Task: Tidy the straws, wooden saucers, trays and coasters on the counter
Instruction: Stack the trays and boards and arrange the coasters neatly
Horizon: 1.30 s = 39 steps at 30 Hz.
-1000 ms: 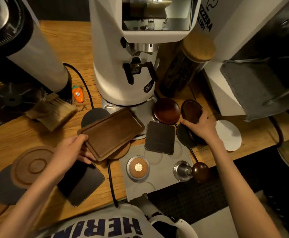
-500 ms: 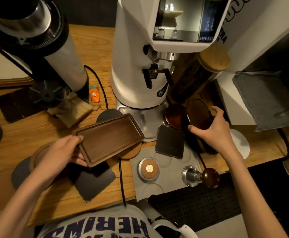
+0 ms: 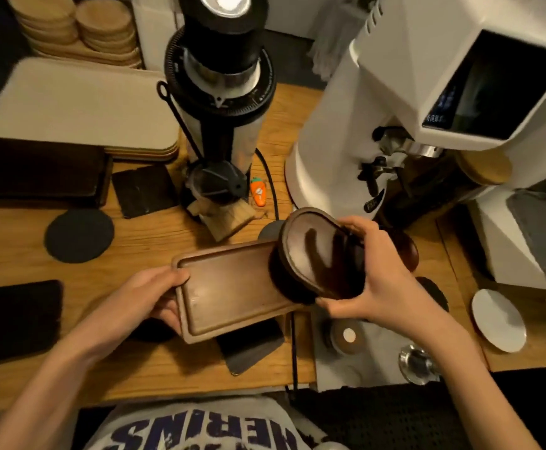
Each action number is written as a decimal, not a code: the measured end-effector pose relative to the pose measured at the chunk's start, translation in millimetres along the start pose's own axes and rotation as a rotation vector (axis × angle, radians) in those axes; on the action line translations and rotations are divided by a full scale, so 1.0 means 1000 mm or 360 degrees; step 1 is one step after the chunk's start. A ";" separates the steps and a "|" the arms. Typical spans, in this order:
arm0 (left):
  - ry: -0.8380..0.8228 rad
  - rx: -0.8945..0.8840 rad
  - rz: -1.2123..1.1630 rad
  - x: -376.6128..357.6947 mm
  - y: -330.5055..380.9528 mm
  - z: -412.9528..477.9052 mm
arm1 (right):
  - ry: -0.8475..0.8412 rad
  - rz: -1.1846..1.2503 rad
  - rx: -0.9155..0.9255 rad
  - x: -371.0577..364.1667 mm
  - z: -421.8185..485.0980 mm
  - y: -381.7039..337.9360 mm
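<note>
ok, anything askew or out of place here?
Nothing spilled or broken. Coasters lie scattered: round coaster at left, square coaster skewed by the black grinder, third coaster half under the tray in the left hand. Right hand holds a saucer tilted over the tray's end.

Dim, warm light falls from above, brightest on the white grinder, with glare on the top of the dark grinder to its left. Farther left of the white grinder the pale trays smear with motion blur, and below it a finger-shaped shadow crosses the saucer. Straight lines bow towards the frame edges, and the corners sink into darkness.
</note>
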<state>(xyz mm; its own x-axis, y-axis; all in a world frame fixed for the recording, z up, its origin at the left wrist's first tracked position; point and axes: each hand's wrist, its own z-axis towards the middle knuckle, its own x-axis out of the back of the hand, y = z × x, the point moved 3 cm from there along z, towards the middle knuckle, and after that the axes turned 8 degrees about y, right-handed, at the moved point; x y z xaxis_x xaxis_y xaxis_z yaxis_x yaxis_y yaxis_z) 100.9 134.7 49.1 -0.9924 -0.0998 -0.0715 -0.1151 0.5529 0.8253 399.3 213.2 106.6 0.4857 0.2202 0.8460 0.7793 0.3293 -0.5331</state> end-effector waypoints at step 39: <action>0.0042 0.0029 -0.0100 0.269 -0.060 -0.078 | -0.0656 -0.0221 0.0936 -0.173 0.050 -0.299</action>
<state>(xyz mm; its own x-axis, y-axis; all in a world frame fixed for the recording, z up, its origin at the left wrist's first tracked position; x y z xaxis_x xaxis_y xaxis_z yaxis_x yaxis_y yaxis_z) -156.0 10.1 24.4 -0.9818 -0.1565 -0.1078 -0.1781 0.5595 0.8094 62.3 122.4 119.4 0.1192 0.4301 0.8949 0.4251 0.7924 -0.4374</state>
